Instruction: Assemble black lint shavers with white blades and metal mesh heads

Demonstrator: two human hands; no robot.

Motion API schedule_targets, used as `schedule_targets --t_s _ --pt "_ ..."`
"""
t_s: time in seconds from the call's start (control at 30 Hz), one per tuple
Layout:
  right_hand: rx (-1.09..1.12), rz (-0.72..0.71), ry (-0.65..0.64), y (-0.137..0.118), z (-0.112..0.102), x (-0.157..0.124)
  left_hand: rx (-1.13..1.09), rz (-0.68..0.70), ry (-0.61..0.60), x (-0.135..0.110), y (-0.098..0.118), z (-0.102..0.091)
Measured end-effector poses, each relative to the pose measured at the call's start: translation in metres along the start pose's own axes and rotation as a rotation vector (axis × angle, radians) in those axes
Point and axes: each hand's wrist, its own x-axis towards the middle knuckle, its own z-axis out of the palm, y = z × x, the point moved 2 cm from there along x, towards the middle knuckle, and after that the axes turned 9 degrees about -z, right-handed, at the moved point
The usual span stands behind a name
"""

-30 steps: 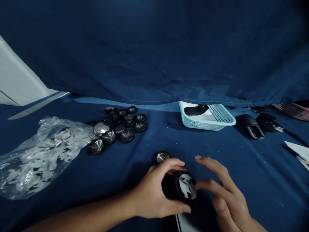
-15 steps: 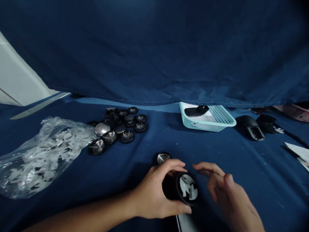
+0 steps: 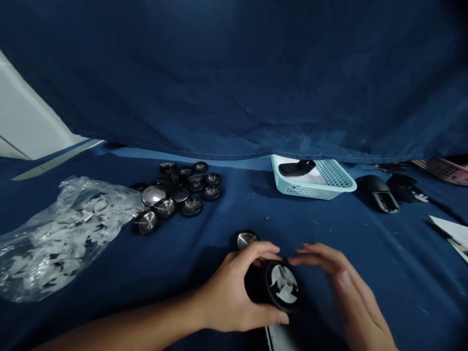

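My left hand (image 3: 236, 292) is wrapped around a black cylindrical housing (image 3: 259, 282), its round open end facing up and to the right. In that opening sits a white bladed fan (image 3: 284, 282), its vanes spread around the middle. Just right of the housing hovers my right hand (image 3: 343, 287), fingers stretched forward and the thumb apart, with nothing visible in it. Beyond my left fingers a black-rimmed cap with a perforated metal face (image 3: 246, 239) lies on the cloth. Below the housing a pale, dark-edged piece (image 3: 280, 337) is partly hidden.
At the left lies a clear plastic bag (image 3: 73, 234) full of white bladed pieces. Several more perforated caps (image 3: 192, 206) cluster beside it. A turquoise basket (image 3: 314, 191) stands at the back, with black plastic parts (image 3: 380, 192) to its right. Farther right are white paper (image 3: 449, 231) and a pink basket (image 3: 446, 170).
The white fan has turned within the housing's opening. My right hand's fingers have straightened and shifted slightly left toward the housing; my left hand keeps its hold.
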Motion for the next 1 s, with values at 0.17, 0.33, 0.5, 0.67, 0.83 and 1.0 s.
schedule_targets --t_s 0.17,0.33,0.5,0.67,0.83,1.0 --pt "0.026 0.069 0.096 0.008 0.003 0.002 0.033 -0.012 0.008 0.000 0.001 0.000" --pt "0.047 0.045 0.071 0.008 0.010 0.003 0.009 -0.008 0.013 0.000 0.002 0.000" --pt "0.009 0.050 0.056 0.011 0.000 -0.002 0.001 0.007 0.013 0.001 0.001 0.000" --pt "0.019 0.074 -0.041 0.009 0.003 0.000 0.027 0.005 0.000 0.000 0.001 -0.001" --pt "0.053 0.039 0.131 0.008 0.005 0.003 0.025 0.016 -0.008 0.001 0.002 0.000" --pt "0.066 0.064 0.039 0.004 0.009 0.005 0.029 0.020 -0.005 0.001 0.001 0.000"
